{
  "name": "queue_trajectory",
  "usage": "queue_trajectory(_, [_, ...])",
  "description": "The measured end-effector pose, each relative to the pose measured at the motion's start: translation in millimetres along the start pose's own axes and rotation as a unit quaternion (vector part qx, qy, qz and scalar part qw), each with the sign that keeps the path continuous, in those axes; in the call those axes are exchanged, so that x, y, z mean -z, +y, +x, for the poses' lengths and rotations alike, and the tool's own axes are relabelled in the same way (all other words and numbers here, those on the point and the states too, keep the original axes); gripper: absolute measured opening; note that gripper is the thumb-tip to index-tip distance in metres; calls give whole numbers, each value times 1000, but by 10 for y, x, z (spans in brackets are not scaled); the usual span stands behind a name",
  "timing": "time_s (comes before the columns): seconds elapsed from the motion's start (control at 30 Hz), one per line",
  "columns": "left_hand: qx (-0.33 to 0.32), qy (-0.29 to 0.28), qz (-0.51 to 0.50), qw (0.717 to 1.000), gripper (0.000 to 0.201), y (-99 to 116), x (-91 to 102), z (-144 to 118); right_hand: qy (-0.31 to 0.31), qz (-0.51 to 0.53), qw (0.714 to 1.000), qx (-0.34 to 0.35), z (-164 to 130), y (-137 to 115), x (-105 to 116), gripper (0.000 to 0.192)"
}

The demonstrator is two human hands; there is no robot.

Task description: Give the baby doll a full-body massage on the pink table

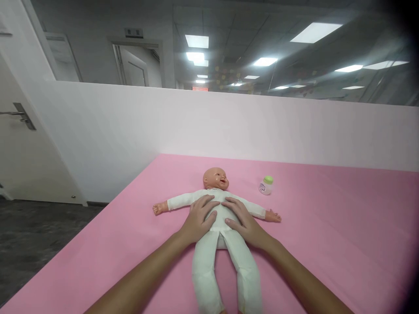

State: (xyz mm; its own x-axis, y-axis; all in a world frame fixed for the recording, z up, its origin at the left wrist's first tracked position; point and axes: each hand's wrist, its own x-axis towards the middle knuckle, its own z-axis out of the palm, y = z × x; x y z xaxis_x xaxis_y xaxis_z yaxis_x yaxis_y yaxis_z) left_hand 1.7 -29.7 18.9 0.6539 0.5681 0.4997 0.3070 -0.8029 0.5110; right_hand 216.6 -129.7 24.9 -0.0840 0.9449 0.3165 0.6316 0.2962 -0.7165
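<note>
A baby doll (218, 216) in a white cloth suit lies on its back on the pink surface (327, 226), arms spread wide, head pointing away from me. My left hand (200, 217) rests flat on the left side of the doll's belly, fingers spread. On the right side of the belly lies my right hand (242, 220), also flat with fingers apart. Both hands touch the doll's torso without gripping it. A small white bottle with a green cap (266, 185) stands to the right of the doll's head.
A low white partition wall (229, 126) runs along the far edge of the pink surface. The surface's left edge drops to a dark floor (32, 244). A white door with a handle (19, 115) stands at far left.
</note>
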Motion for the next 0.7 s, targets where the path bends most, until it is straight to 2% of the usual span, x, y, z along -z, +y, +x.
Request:
queue_trajectory(0.27, [4,-4,-16,1000,33,91,74,32,-11,3,1000,-15,-13,44,-7,57])
queue_trajectory(0.47, [-15,27,-24,999,28,78,45,28,-12,9,1000,-20,-10,28,-6,55])
queue_trajectory(0.57, [-25,33,-17,999,33,28,10,13,-10,9,1000,-17,-9,19,-3,55])
queue_trajectory(0.7, [7,9,-12,1000,44,-36,-26,-11,-9,8,1000,-15,-10,20,-3,56])
